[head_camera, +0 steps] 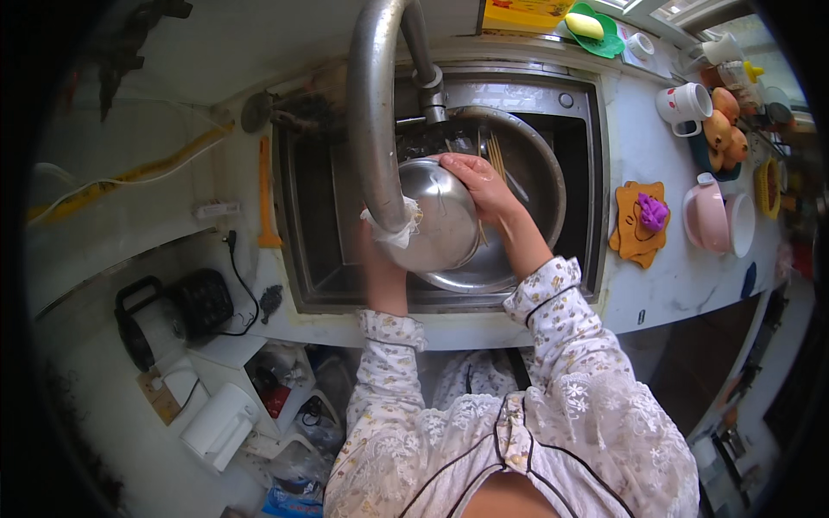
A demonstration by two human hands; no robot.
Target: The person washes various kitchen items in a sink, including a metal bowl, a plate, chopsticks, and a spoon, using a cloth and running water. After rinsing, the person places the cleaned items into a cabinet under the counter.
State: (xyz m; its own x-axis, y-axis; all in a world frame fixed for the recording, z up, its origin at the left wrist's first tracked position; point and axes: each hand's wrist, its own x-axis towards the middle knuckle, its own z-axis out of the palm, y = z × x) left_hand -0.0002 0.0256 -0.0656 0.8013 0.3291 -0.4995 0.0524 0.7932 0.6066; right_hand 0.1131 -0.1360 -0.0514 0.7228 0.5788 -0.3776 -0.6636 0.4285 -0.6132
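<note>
A stainless steel bowl (437, 213) is held beneath the spout of the curved metal faucet (374, 110). My right hand (478, 184) grips its right rim, fingers over the edge. My left hand (381, 256), blurred, is at the bowl's left side; the faucet and bowl hide its fingers. White cloth (409, 223) is wrapped around the spout's end. Under the bowl, a large metal basin (554, 201) rests in the sink (317, 259). Several chopsticks (496, 155) lean inside this basin, along with other utensils partly hidden by my right hand.
Right of the sink lie orange coasters (625, 223) with a purple scrubber (651, 212) on top. Beyond them are a pink container (706, 217), a white mug (683, 107) and fruit (717, 133). An orange long-handled tool (264, 194) lies along the left edge. A black appliance (197, 304) sits farther left.
</note>
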